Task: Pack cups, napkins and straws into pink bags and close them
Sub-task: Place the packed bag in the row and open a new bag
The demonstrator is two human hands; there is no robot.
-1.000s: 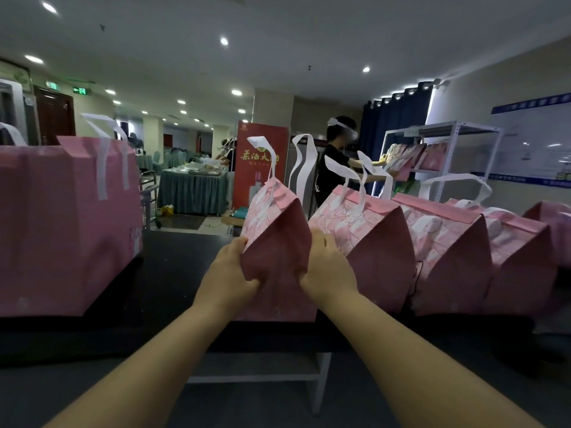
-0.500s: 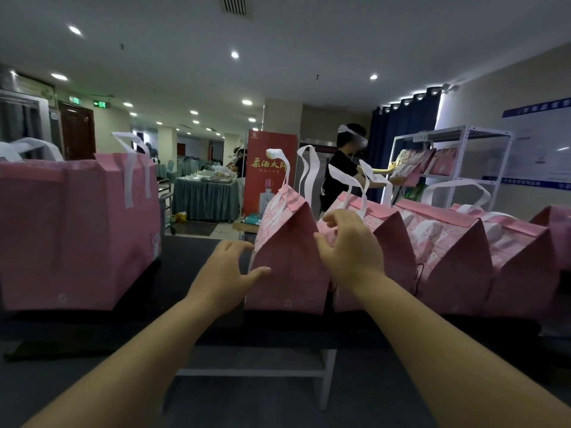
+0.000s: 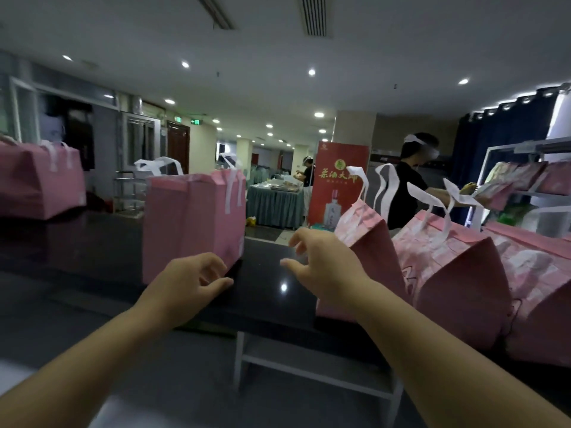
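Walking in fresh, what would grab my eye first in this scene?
A row of pink bags with white handles, tops folded shut, crowds the right of the dark table. The left hand and right hand hover empty over its middle, close to a boxy pink bag. Behind stands a red banner.

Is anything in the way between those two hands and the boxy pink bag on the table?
Nothing visible. The left hand hovers by the boxy pink bag, at its near corner; only bare black table separates the right hand from it.
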